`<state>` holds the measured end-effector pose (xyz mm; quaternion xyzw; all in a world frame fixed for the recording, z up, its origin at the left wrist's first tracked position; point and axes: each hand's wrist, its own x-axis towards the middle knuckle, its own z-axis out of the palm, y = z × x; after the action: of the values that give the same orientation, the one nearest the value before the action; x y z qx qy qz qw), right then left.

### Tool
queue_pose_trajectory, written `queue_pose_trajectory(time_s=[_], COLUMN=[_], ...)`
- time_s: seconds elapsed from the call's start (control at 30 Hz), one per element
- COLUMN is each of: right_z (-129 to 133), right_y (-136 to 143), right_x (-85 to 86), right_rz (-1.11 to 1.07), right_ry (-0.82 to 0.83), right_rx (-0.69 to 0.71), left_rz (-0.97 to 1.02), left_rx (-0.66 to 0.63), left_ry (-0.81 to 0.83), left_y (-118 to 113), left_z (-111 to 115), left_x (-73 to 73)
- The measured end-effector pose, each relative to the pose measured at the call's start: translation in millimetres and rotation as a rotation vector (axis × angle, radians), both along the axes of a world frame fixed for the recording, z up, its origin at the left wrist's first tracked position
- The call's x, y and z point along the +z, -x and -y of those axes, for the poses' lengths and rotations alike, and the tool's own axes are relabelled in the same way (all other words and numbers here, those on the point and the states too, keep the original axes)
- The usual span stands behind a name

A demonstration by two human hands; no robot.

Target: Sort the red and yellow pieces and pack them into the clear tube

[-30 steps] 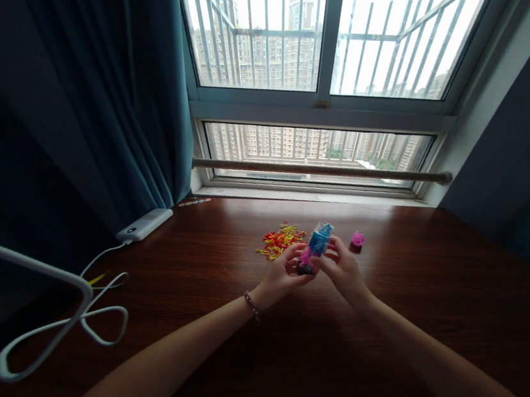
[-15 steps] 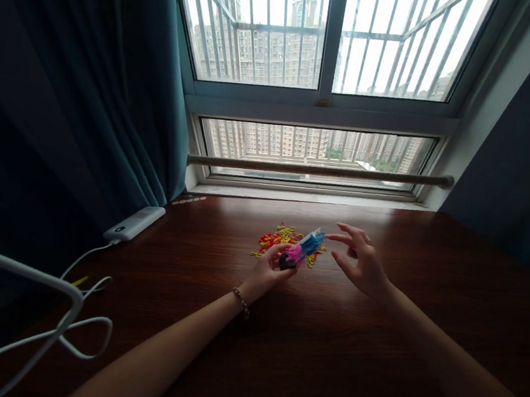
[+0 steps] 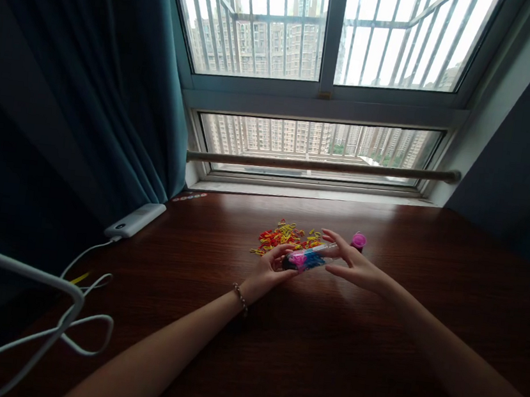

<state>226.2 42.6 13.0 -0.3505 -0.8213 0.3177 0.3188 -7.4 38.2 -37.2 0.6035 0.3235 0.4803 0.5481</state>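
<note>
My left hand (image 3: 271, 270) is closed around the lower end of a clear tube-shaped container (image 3: 329, 249). Inside it are bunched black, pink and blue small pieces (image 3: 314, 260), too small to name. The container lies nearly level above the table, its clear end pointing right. At that end is my right hand (image 3: 351, 264), thumb and fingers spread on either side; whether they touch it I cannot tell. Just behind the hands, a loose pile of small red and yellow loops (image 3: 284, 234), resembling paper clips, lies on the table.
A round pink lid or small cup (image 3: 359, 241) stands behind my right hand on the brown wooden table (image 3: 303, 358). To the left are a white power bank (image 3: 136, 221) and a looping white cable (image 3: 73, 304). A blue curtain (image 3: 150, 113) hangs beside the barred window (image 3: 320, 141).
The container has tipped from slanting upward to nearly level. My right hand has moved slightly left and down around its clear end. The pink round thing now shows behind that hand.
</note>
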Motion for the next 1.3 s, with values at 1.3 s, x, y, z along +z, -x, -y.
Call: queue_pose_trajectory(time_s=[1.3], right_z=[1.0], right_y=[-2.3], right_x=[-0.2], right_rz=[-0.011], right_ry=[0.032], right_rx=[0.125], left_rz=[0.037], left_rx=[0.033], left_ry=[0.161], left_y=[2.4], left_z=[-0.8], left_x=[-1.1])
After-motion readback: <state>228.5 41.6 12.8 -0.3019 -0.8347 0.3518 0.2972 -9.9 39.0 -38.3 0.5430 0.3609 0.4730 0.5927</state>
